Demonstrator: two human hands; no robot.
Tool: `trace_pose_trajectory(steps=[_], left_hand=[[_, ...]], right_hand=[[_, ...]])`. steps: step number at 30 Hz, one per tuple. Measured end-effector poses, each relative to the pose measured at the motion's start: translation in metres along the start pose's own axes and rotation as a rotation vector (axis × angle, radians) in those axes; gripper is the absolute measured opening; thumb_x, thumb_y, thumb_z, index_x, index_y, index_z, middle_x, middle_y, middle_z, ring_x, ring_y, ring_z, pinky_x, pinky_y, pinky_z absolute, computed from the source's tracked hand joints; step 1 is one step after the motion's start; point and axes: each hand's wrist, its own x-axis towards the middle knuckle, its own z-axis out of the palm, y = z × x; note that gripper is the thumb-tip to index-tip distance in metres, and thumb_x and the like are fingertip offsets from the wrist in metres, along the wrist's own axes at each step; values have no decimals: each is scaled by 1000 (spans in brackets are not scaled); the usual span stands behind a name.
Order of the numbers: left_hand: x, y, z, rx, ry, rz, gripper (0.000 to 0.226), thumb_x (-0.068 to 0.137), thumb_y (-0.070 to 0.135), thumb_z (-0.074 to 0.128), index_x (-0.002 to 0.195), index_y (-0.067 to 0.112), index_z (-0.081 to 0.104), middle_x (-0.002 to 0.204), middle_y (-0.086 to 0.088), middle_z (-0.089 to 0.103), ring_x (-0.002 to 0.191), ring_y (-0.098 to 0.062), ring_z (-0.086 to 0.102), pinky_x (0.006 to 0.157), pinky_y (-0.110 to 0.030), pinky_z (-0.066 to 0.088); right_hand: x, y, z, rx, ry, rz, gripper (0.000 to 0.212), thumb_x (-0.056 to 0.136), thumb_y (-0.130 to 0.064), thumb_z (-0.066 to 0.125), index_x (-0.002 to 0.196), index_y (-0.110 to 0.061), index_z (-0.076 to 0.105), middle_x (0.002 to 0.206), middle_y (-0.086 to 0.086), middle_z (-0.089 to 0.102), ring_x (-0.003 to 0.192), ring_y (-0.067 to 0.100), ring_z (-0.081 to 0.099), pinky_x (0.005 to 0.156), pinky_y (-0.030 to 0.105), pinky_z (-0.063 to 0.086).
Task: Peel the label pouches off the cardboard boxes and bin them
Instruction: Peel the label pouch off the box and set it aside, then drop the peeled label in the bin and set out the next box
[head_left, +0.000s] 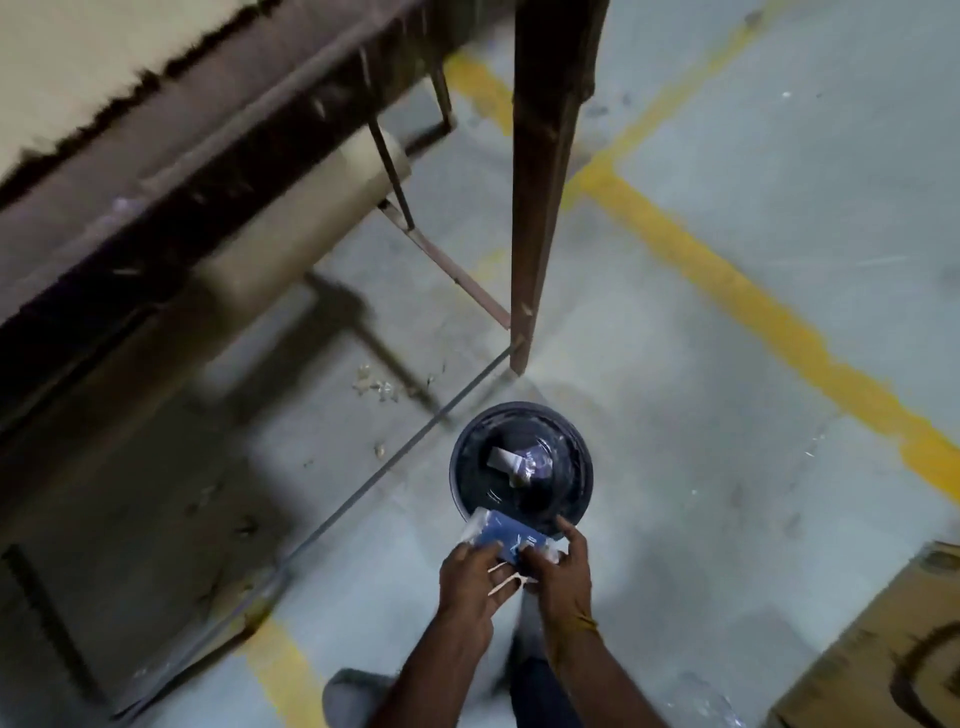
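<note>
you hold a clear, glossy plastic pouch with a dark blue printed paper insert (511, 540) between your left hand (470, 577) and right hand (563, 564). the round black plastic bin (522, 462) has a smooth rim and a shiny black film liner. the grey concrete floor (727, 364) looks matt, with worn yellow painted lines (753, 306). the brown metal table frame (535, 208) looks dull and rusty. the tan cardboard roll (311, 208) and the brown corrugated cardboard box (883, 649) are matt.
</note>
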Motion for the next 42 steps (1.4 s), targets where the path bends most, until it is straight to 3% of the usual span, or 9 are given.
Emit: trace_pose_trajectory(steps=[3, 7, 12, 16, 20, 24, 31, 38, 42], left_hand=[[60, -4, 17, 11, 23, -22, 25, 99, -1, 51, 123, -2, 57, 100, -23, 67, 86, -35, 68, 68, -39, 56], [122, -11, 30, 84, 26, -60, 27, 99, 2, 53, 125, 0, 56, 102, -23, 70, 88, -35, 68, 66, -38, 57], [148, -31, 20, 183, 121, -70, 35, 98, 5, 54, 133, 6, 53, 89, -16, 62, 85, -33, 62, 77, -40, 48], [129, -39, 9, 200, 105, -32, 30, 99, 6, 55, 129, 9, 55, 105, -20, 64, 94, -35, 62, 85, -42, 47], [105, -32, 5, 258, 70, 47, 20, 98, 5, 56, 117, 8, 61, 100, -16, 67, 92, -34, 63, 79, -37, 51], [71, -14, -5, 292, 29, 135, 14, 99, 6, 56, 109, 11, 64, 103, -15, 71, 94, -32, 68, 83, -41, 55], [-17, 16, -72, 223, 1, 247, 15, 97, 5, 57, 109, 10, 65, 94, -14, 68, 82, -28, 65, 72, -35, 54], [-141, 25, -212, 104, 37, 340, 14, 94, 8, 58, 104, 13, 66, 89, -11, 68, 71, -25, 64, 64, -29, 51], [-213, 13, -308, -25, 101, 388, 12, 94, 9, 58, 98, 17, 66, 86, -8, 68, 65, -22, 63, 64, -29, 51]], right_hand=[[58, 15, 9, -20, 22, -13, 59, 85, 7, 68, 134, -19, 48, 120, 15, 60, 92, 35, 65, 63, 34, 54], [124, 34, 18, -168, 63, 3, 65, 80, -3, 76, 133, -25, 46, 121, 2, 59, 106, 29, 61, 97, 47, 52], [149, 52, 5, -386, 114, 94, 45, 75, -7, 76, 117, -13, 60, 110, 8, 69, 96, 26, 63, 82, 26, 44], [127, 49, 6, -494, 82, 48, 42, 82, -10, 73, 122, -13, 63, 115, 10, 69, 108, 28, 63, 91, 27, 44], [102, 41, 10, -504, 66, -42, 25, 85, -10, 70, 109, -15, 65, 103, 6, 71, 93, 23, 64, 82, 24, 46], [61, 19, 20, -476, 19, -127, 18, 87, -6, 67, 103, -15, 64, 86, 0, 66, 75, 13, 60, 67, 15, 43], [-48, 4, 51, -533, -41, -256, 19, 89, -5, 63, 107, -11, 66, 95, -1, 64, 90, 17, 58, 82, 19, 40], [-205, 38, 104, -704, -146, -342, 13, 87, -15, 65, 93, -27, 64, 90, 8, 71, 85, 31, 69, 86, 38, 55], [-314, 71, 132, -754, -243, -368, 13, 89, -15, 64, 91, -28, 64, 93, 6, 71, 87, 31, 69, 84, 37, 56]])
